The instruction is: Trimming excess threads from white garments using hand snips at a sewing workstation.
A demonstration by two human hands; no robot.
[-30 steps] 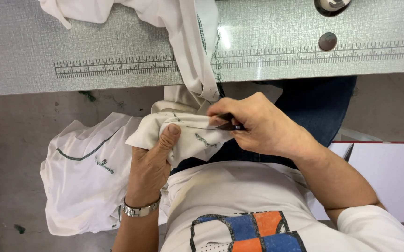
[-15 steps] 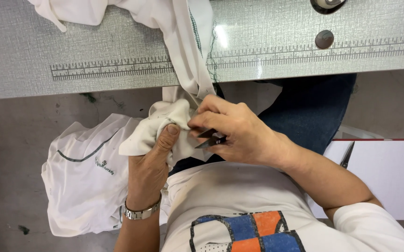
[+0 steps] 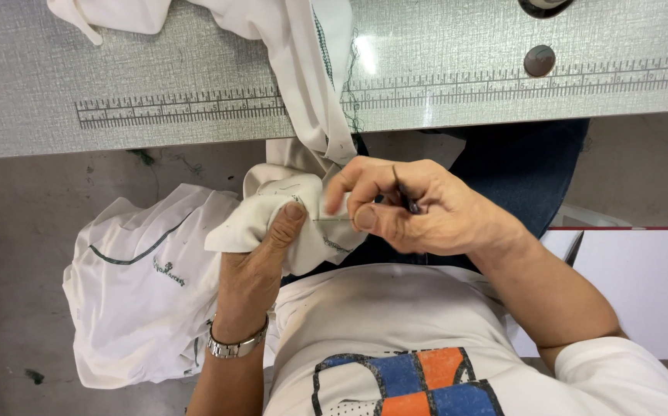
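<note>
A garment hangs from the bench over its near edge into the left hand, below the printed ruler. The right hand lies just right of it. A bundle of cloth sits lower left.

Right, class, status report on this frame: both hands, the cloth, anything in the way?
Left hand grips bunched white cloth, thumb on top. Right hand pinches a thread at the cloth, small dark tool tucked in fingers. Nothing blocking; white garment pile lies left.

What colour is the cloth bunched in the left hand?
Off-white, with thin dark stitching; the cloth in the left hand shows best in the head view.
</note>
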